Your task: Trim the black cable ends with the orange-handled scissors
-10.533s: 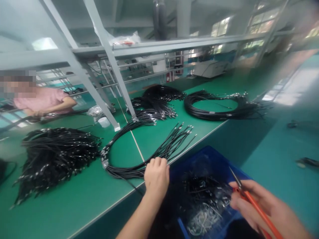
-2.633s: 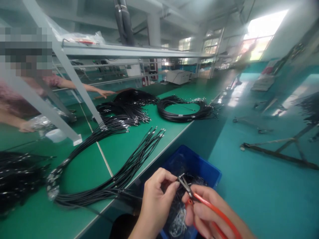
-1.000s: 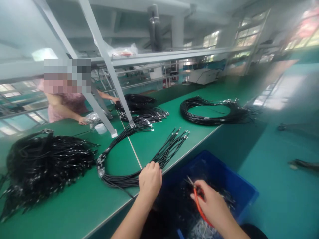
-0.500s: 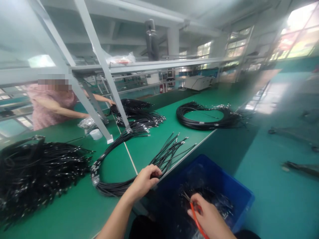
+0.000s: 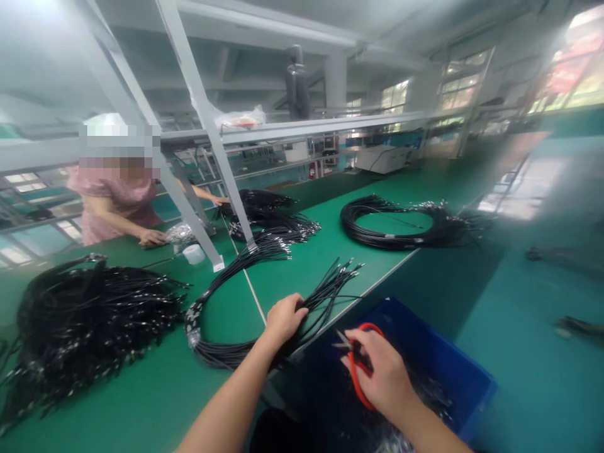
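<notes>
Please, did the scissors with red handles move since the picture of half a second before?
Yes. Held in the right hand, the scissors have come closer, in this view, to the front edge of the green table.

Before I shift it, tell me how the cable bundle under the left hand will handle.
The cable bundle looks springy rather than limp, holding a wide curve. Its free ends will likely splay, already fanning out. It probably won't roll, lying flat.
</notes>
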A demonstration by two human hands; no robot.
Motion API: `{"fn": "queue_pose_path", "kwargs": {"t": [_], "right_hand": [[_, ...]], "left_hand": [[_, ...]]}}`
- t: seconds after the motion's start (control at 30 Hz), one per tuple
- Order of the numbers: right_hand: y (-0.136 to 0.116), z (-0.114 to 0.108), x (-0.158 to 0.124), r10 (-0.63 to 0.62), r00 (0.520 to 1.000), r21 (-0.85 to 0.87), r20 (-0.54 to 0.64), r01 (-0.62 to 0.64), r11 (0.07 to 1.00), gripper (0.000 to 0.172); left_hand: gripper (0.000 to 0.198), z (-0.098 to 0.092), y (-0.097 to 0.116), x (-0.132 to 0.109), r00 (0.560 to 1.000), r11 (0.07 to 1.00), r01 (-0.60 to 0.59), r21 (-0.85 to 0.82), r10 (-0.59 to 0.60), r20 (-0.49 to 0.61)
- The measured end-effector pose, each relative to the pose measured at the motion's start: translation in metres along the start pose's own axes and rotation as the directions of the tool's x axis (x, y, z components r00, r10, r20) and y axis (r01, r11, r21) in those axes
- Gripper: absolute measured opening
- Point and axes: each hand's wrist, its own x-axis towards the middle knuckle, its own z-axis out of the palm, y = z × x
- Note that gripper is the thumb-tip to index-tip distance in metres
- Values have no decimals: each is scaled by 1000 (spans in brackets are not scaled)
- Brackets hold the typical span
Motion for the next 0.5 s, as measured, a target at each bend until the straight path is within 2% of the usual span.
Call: {"fn": "queue_pose_path", "kwargs": {"t": [0.1,0.2,0.33,0.5], "right_hand": [[-5,7,39,-218,974,-31,64,221,975,39],[-2,21,64,-305,944,-88,124,316,945,35],[13,35,69,-288,951,-149,115,303,941,19],[19,41,58,-185,983,-219,14,183,958,32]], "left_hand": [[27,-1,-7,7,999,996,47,-69,-46,15],[27,-2,-10,11,996,991,91,-94,-92,-6],[26,-5,-12,15,991,991,124,-56,-126,-36],[27,-16,-10,22,983,981,182,72,-181,-24]]}}
